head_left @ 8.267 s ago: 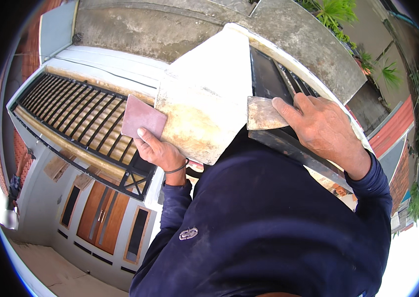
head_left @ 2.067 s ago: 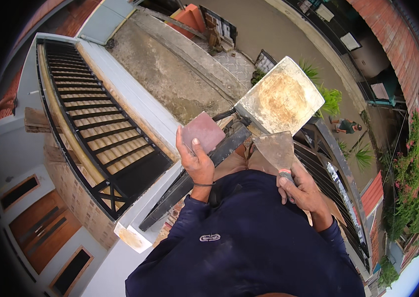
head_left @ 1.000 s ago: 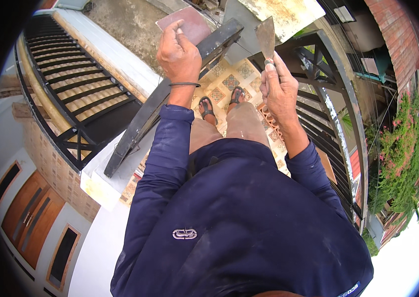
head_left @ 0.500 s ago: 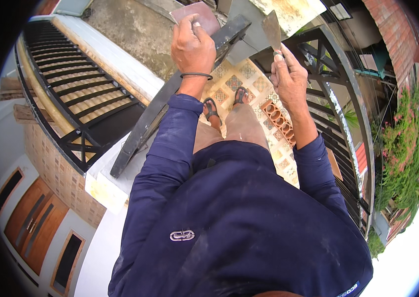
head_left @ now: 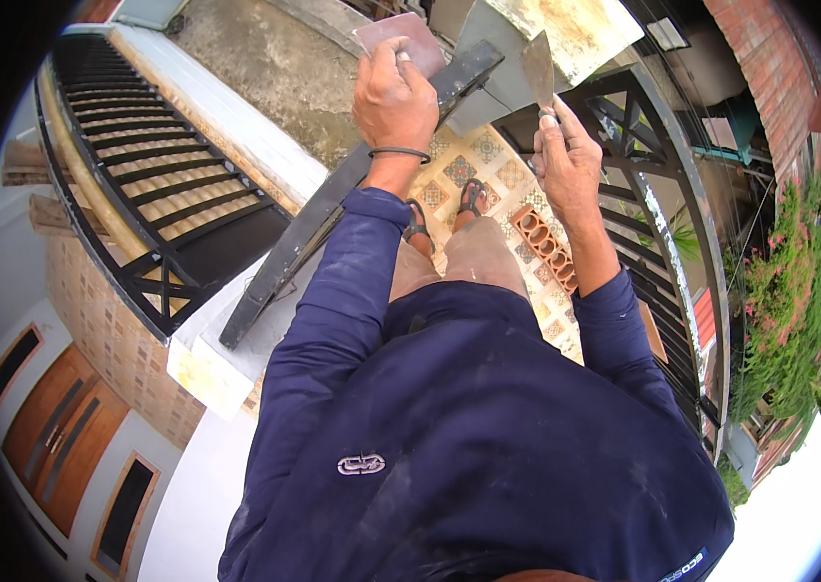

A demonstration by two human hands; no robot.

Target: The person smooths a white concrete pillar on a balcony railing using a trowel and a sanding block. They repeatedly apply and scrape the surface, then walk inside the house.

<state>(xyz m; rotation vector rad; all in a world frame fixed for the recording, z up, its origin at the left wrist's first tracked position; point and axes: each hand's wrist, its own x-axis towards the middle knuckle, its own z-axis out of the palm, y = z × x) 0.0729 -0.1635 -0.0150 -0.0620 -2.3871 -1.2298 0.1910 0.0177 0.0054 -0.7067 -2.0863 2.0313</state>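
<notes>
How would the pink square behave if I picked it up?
The pink square looks thin, so probably light. It juts out flat from the left hand, suggesting some stiffness. Its straight edges and corners make rolling unlikely.

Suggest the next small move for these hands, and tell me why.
I'd probably have the right hand bring the scraper onto the pillar. The scraper is gripped and appears close by, and the pillar's pale top shows yellowish-brown blotches. The left hand could wait, holding its reddish square sheet.
</notes>
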